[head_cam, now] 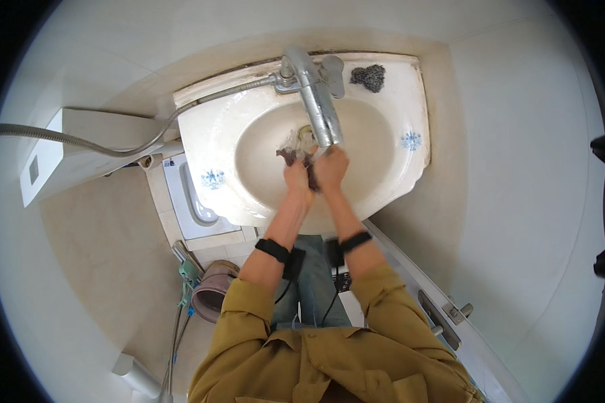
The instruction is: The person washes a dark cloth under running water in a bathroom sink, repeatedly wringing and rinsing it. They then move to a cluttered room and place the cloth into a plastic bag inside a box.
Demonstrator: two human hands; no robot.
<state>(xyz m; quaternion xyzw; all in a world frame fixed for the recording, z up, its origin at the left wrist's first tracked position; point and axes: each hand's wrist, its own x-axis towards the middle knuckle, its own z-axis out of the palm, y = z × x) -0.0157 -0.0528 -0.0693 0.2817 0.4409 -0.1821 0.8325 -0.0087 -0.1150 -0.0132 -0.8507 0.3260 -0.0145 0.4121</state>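
Over the basin of a white ceramic washbasin (368,131), both my hands are together on a wet, dark brown cloth (312,176). My left hand (296,176) grips it from the left side, and part of the cloth sticks out past the fingers. My right hand (331,166) is closed against the cloth right under the spout of a chrome faucet (320,108). Water splashes just beyond the cloth, near the drain (306,133). The fingers of both hands are partly hidden and slightly blurred.
A dark steel-wool scourer (369,77) lies on the rim right of the faucet. A flexible metal hose (146,146) runs left from it. On the floor at left are a squat toilet (196,201), a bucket (214,294) and mops (179,312). A door (408,272) stands close at right.
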